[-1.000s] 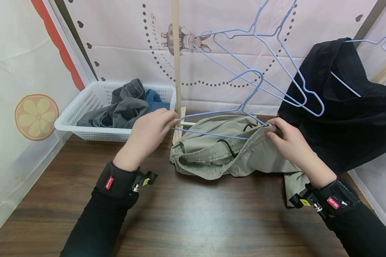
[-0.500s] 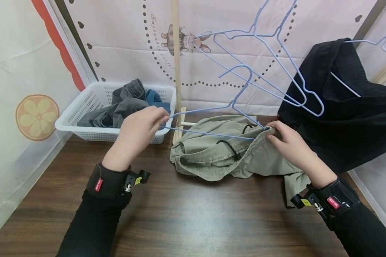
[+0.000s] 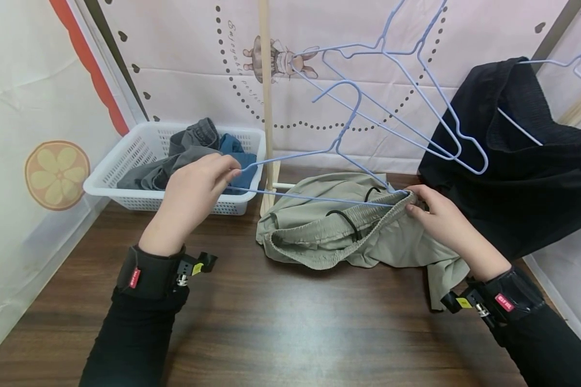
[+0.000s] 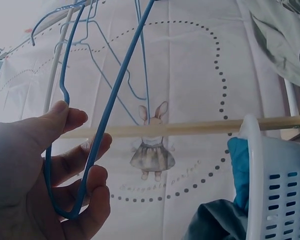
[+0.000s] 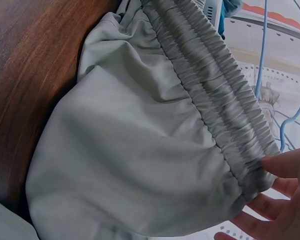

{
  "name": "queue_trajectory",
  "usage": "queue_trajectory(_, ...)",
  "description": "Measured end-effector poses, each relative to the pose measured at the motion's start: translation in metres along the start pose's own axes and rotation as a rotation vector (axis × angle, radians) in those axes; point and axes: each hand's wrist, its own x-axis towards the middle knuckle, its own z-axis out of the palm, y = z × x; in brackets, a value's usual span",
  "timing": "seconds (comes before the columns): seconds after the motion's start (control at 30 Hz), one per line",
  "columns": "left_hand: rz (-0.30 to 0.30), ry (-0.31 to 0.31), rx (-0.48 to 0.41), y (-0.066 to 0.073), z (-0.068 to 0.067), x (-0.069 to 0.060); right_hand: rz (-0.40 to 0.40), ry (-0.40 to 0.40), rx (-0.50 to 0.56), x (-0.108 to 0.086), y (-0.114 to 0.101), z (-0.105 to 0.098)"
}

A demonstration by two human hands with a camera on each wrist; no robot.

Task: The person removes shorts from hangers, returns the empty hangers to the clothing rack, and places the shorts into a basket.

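Observation:
My left hand (image 3: 193, 185) grips one end of a blue wire clothes hanger (image 3: 347, 124), its hook pointing up. In the left wrist view, the fingers curl around the bent corner of the hanger (image 4: 114, 97). Pale green elastic-waist trousers (image 3: 406, 247) lie bunched on the table, a black drawstring showing at the waist opening. With thumb and fingers, my right hand (image 3: 443, 223) pinches the edge of their waistband. The hanger's other end reaches that waistband beside the right fingertips; its tip is hidden by cloth. Up close, the right wrist view shows the gathered waistband (image 5: 210, 75).
A white plastic basket (image 3: 130, 194) with grey and blue clothes stands at back left. Beside it rises a wooden pole (image 3: 266, 80). Two blue hangers (image 3: 423, 97) hang above the trousers. On the right, a black garment (image 3: 494, 177) hangs from another hanger. The table (image 3: 295, 328) is brown wood.
My left hand has moved left and slightly up, drawing the hanger left, its hook shifting left and upward. The right hand keeps its pinch on the trousers' waistband, nearly still.

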Motion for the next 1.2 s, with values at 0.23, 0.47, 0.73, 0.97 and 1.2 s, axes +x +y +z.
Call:
queue_trajectory(0.23, -0.028, 0.004, 0.003, 0.000, -0.005, 0.000, 0.020, -0.016, -0.009, 0.000, 0.003, -0.001)
queue_trajectory(0.47, -0.025, 0.030, 0.019, -0.002, -0.009, -0.002, 0.022, -0.007, -0.001, -0.003, 0.000, -0.006)
queue_trajectory(0.73, -0.036, 0.028, 0.000, -0.001, -0.011, -0.004, -0.011, 0.057, 0.069, -0.007, -0.011, -0.007)
queue_trajectory(0.97, -0.023, 0.009, -0.016, 0.004, -0.005, -0.003, -0.086, 0.113, 0.086, -0.010, -0.019, -0.005)
queue_trajectory(1.2, -0.018, -0.015, -0.054, 0.010, 0.002, -0.003, -0.120, 0.269, 0.029, -0.012, -0.020, 0.000)
